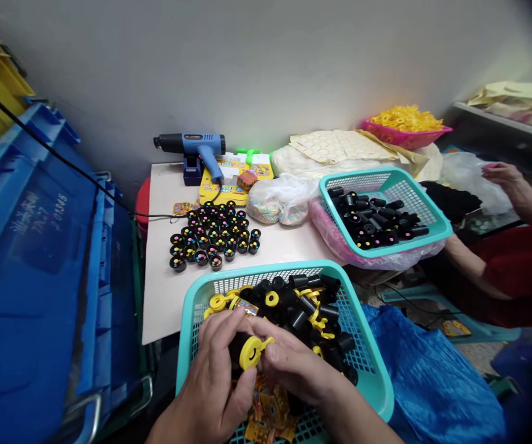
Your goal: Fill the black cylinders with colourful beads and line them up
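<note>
My left hand point(220, 370) is wrapped round a small black plastic tube, mostly hidden by the fingers. A yellow cap point(250, 353) with a protruding tab sits on the tube's near end. With thumb and fingers closed about that end, my right hand point(294, 361) presses at the cap's tab. Both hands are over a turquoise basket point(368, 376). Black tubes point(299, 319), loose yellow caps point(272, 298) and several printed orange labels point(270, 410) lie in it.
Small black cups of coloured beads point(215, 231) stand on the white table point(164, 308). Behind them are a blue heat gun point(201, 148) and bagged beads point(278, 200). A second turquoise basket point(432, 216) holds black tubes. At right, a co-worker's arm point(525, 197) reaches in; blue crates point(39, 277) stand left.
</note>
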A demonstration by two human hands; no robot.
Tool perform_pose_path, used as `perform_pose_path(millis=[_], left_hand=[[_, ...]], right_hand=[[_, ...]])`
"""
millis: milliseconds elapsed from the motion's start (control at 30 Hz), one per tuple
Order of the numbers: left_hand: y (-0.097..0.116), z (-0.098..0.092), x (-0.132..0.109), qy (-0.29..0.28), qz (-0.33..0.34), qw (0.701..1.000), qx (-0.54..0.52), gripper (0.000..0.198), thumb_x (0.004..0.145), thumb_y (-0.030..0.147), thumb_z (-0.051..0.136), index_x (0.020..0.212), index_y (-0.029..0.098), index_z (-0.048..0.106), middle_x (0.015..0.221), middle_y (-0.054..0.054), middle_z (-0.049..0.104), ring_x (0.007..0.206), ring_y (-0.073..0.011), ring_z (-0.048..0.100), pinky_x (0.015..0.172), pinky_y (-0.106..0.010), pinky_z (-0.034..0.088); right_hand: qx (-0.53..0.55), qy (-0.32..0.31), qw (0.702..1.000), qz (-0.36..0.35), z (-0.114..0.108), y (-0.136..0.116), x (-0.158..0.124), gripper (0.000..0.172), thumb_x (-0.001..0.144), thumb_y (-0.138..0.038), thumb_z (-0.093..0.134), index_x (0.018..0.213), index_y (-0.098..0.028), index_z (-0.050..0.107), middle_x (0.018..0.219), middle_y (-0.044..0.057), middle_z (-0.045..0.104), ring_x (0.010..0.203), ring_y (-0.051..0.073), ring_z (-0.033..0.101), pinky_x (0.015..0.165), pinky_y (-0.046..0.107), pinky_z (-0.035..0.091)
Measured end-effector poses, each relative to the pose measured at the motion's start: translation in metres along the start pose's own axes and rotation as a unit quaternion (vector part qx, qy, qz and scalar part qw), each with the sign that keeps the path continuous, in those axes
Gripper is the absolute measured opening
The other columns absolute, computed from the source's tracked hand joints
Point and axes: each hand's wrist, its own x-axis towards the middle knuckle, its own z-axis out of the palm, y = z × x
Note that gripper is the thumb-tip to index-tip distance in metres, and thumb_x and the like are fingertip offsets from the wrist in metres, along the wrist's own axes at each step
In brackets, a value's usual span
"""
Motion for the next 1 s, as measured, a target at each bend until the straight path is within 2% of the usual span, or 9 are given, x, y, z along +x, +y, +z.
perform_pose_path(millis=[233, 333, 467, 567, 700, 767, 867, 933, 1000], left_hand=[[0.003, 0.004, 0.005, 0.004, 0.059, 0.994, -0.094, 0.049, 0.099, 0.027, 0.032, 0.147, 0.021, 0.024, 0.132, -0.015, 0.045, 0.124, -0.0292, 0.044, 0.102, -0.050, 0.039], [0.001, 0.003, 0.008, -0.004, 0.083, 0.992, -0.093, 0.048, 0.096, 0.022, 0.037, 0.143, 0.020, 0.028, 0.128, -0.014, 0.046, 0.122, -0.0289, 0.044, 0.100, -0.049, 0.039], [-0.009, 0.005, 0.006, -0.013, 0.115, 0.993, -0.030, 0.063, 0.088, 0.013, 0.043, 0.147, 0.015, 0.019, 0.123, -0.015, 0.047, 0.118, -0.0287, 0.044, 0.101, -0.050, 0.036], [-0.012, 0.006, 0.005, -0.019, 0.115, 0.993, -0.011, 0.063, 0.087, 0.012, 0.043, 0.147, 0.016, 0.021, 0.124, -0.015, 0.047, 0.117, -0.0289, 0.044, 0.100, -0.050, 0.036], [-0.007, 0.002, 0.009, -0.042, 0.091, 0.992, -0.075, 0.053, 0.089, 0.015, 0.041, 0.139, 0.028, 0.031, 0.114, -0.009, 0.053, 0.110, -0.0263, 0.047, 0.095, -0.046, 0.040], [-0.004, 0.001, 0.012, -0.006, 0.073, 0.990, -0.121, 0.046, 0.092, 0.022, 0.041, 0.137, 0.031, 0.033, 0.106, -0.006, 0.056, 0.103, -0.0243, 0.049, 0.092, -0.043, 0.041], [-0.002, 0.001, 0.012, 0.067, 0.035, 0.977, -0.198, 0.047, 0.097, 0.034, 0.036, 0.142, 0.033, 0.023, 0.099, -0.004, 0.057, 0.098, -0.0224, 0.050, 0.090, -0.040, 0.042], [-0.003, 0.002, 0.011, 0.068, 0.031, 0.973, -0.220, 0.053, 0.098, 0.037, 0.036, 0.146, 0.033, 0.014, 0.100, -0.004, 0.057, 0.099, -0.0219, 0.051, 0.090, -0.040, 0.042], [-0.007, 0.002, 0.009, 0.044, 0.040, 0.976, -0.208, 0.056, 0.098, 0.035, 0.036, 0.147, 0.032, 0.011, 0.102, -0.005, 0.057, 0.100, -0.0220, 0.052, 0.091, -0.041, 0.041]], right_hand=[[0.066, 0.039, 0.995, -0.057, 0.008, 0.018, 0.006, 0.038, 0.068, -0.039, 0.082, 0.085, -0.016, 0.057, 0.075, -0.003, 0.050, 0.065, 0.008, 0.042, 0.061, 0.019, 0.032], [0.098, 0.026, 0.994, -0.044, 0.007, 0.015, 0.007, 0.038, 0.066, -0.034, 0.083, 0.089, -0.016, 0.059, 0.079, -0.002, 0.053, 0.069, 0.008, 0.047, 0.064, 0.019, 0.034], [0.076, -0.022, 0.997, -0.004, 0.002, 0.008, 0.008, 0.045, 0.066, -0.039, 0.082, 0.099, -0.014, 0.064, 0.091, 0.003, 0.058, 0.081, 0.013, 0.053, 0.078, 0.024, 0.039], [0.061, 0.007, 0.998, -0.026, 0.004, 0.012, 0.009, 0.040, 0.063, -0.039, 0.084, 0.089, -0.015, 0.065, 0.081, 0.000, 0.055, 0.075, 0.012, 0.050, 0.076, 0.025, 0.039], [0.074, 0.043, 0.996, -0.024, 0.007, 0.020, 0.011, 0.040, 0.061, -0.037, 0.085, 0.087, -0.015, 0.064, 0.075, -0.002, 0.052, 0.068, 0.011, 0.046, 0.072, 0.023, 0.038], [0.087, 0.023, 0.996, -0.008, 0.005, 0.019, 0.012, 0.042, 0.065, -0.046, 0.081, 0.088, -0.014, 0.065, 0.081, 0.001, 0.056, 0.074, 0.013, 0.049, 0.073, 0.024, 0.039], [0.129, -0.053, 0.989, 0.038, -0.003, 0.013, 0.011, 0.053, 0.070, -0.059, 0.072, 0.094, -0.012, 0.066, 0.090, 0.006, 0.059, 0.083, 0.017, 0.054, 0.079, 0.028, 0.041], [0.129, -0.088, 0.987, 0.048, -0.006, 0.011, 0.010, 0.057, 0.067, -0.056, 0.076, 0.102, -0.012, 0.065, 0.094, 0.007, 0.058, 0.086, 0.017, 0.055, 0.082, 0.029, 0.041], [0.105, -0.077, 0.991, 0.028, -0.006, 0.012, 0.010, 0.061, 0.062, -0.054, 0.082, 0.104, -0.014, 0.064, 0.096, 0.006, 0.057, 0.088, 0.016, 0.054, 0.082, 0.028, 0.040]])
